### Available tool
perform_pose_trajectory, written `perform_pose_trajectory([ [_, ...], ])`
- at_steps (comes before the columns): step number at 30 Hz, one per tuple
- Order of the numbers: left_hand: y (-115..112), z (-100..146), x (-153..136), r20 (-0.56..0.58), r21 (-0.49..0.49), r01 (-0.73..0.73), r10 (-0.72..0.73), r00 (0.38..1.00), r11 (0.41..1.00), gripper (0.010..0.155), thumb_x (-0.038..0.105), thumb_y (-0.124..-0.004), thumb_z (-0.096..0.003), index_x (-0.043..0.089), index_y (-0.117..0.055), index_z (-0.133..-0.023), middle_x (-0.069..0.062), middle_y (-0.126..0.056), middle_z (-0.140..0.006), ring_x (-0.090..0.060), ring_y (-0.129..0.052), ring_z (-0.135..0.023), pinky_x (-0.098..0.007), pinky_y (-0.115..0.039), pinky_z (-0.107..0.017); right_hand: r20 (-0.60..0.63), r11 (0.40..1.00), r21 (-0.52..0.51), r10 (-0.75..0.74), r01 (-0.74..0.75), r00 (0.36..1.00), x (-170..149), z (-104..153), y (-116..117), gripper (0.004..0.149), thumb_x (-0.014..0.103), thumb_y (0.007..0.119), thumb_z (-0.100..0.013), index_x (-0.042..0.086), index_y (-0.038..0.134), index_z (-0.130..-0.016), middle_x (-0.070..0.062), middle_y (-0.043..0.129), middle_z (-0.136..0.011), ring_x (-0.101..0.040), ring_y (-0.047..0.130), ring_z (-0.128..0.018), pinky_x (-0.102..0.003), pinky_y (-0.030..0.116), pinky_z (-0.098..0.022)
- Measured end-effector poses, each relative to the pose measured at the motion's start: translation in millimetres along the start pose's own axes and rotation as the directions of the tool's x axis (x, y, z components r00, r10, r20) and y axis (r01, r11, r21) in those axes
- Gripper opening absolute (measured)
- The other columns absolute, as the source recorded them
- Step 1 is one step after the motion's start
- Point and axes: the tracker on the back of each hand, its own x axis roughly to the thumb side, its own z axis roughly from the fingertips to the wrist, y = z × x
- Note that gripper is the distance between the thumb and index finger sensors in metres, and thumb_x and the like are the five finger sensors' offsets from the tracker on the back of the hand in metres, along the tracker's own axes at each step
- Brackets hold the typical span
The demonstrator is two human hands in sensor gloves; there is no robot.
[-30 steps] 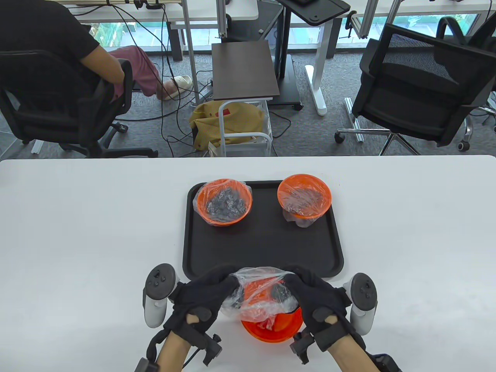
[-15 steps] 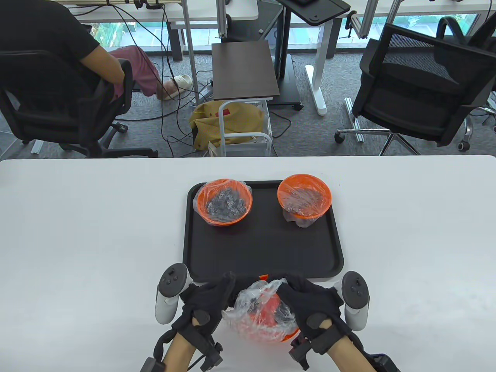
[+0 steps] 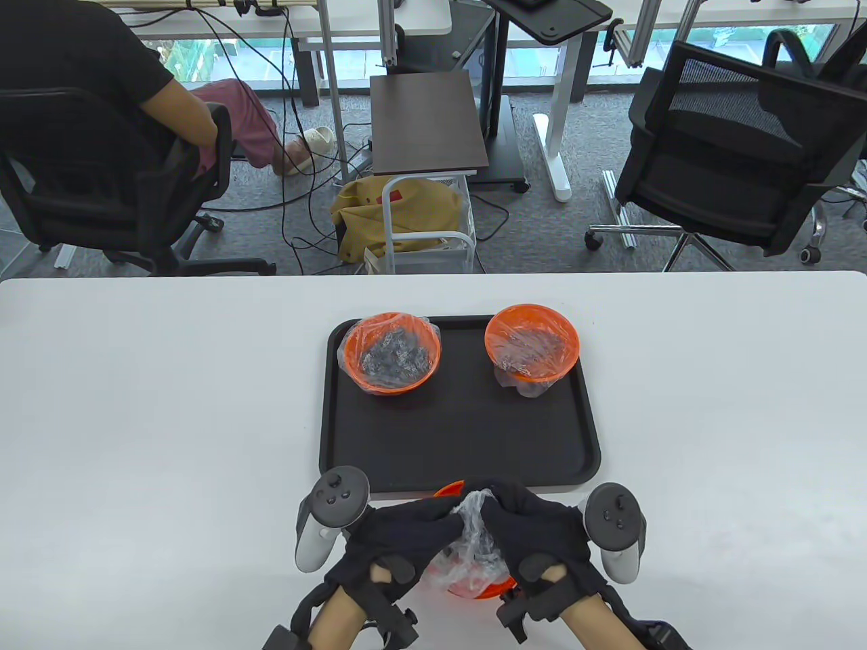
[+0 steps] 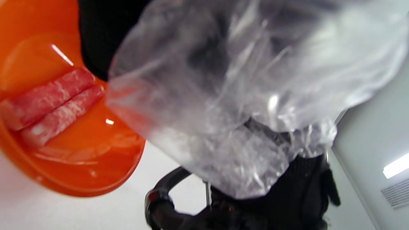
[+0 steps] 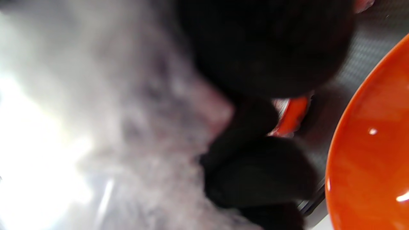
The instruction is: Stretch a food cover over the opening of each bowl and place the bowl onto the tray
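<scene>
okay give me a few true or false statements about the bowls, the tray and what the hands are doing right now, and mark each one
1. Two covered orange bowls stand on the black tray. True.
2. The third bowl is already on the tray. False: it sits on the white table, just in front of the tray.
3. Both hands grip the clear plastic cover. True.
4. The third bowl is empty. False: the left wrist view shows red strips inside.
</scene>
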Motion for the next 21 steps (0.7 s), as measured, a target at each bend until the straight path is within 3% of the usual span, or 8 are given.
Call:
perform_pose_trajectory([
  [4, 16, 8, -5, 0.025, 0.109, -0.161, 0.16, 0.987, 0.981, 0.048, 0.055, -0.078, -0.0539, 0.028, -0.086, -0.092, 0.005, -0.108, -0.078, -0.022, -0.112, -0.066, -0.042, -0.092, -0.053, -0.02, 0.998, -0.002, 0.057, -0.057, 0.998, -1, 2, -6, 0.046, 0.043, 0.084, -0.051, 0.015, 0.09, -0.087, 0.012, 0.1, -0.031, -0.012, 0.111, -0.012, -0.023, 0.093, -0.002],
  [10, 32, 21, -15, 0.048, 0.282, -0.35, 0.351, 0.935, 0.893, 0.046, 0.055, -0.074, -0.0546, 0.03, -0.082, -0.093, 0.008, -0.103, -0.073, -0.021, -0.106, -0.065, -0.041, -0.089, -0.056, -0.038, 0.977, 0.053, 0.209, -0.207, 0.977, -2, 9, -7, 0.046, 0.044, 0.085, -0.05, 0.013, 0.091, -0.084, 0.011, 0.1, -0.03, -0.013, 0.109, -0.009, -0.024, 0.092, -0.001],
  [16, 38, 28, -18, 0.039, 0.394, -0.307, 0.317, 0.947, 0.866, 0.046, 0.054, -0.076, -0.0535, 0.03, -0.084, -0.092, 0.012, -0.101, -0.057, -0.018, -0.104, -0.05, -0.041, -0.09, -0.048, -0.051, 0.973, 0.034, 0.228, -0.226, 0.972, -4, 12, -14, 0.045, 0.044, 0.086, -0.049, 0.012, 0.095, -0.08, 0.011, 0.103, -0.026, -0.012, 0.108, -0.002, -0.023, 0.091, 0.004],
  [21, 36, 30, -19, -0.044, 0.467, -0.153, 0.195, 0.98, 0.871, 0.046, 0.054, -0.079, -0.0513, 0.029, -0.088, -0.089, 0.013, -0.102, -0.036, -0.016, -0.104, -0.03, -0.04, -0.092, -0.035, -0.047, 0.975, 0.0, 0.222, -0.222, 0.974, -6, 16, -23, 0.045, 0.045, 0.087, -0.048, 0.011, 0.097, -0.077, 0.011, 0.107, -0.023, -0.013, 0.109, 0.001, -0.024, 0.091, 0.007],
])
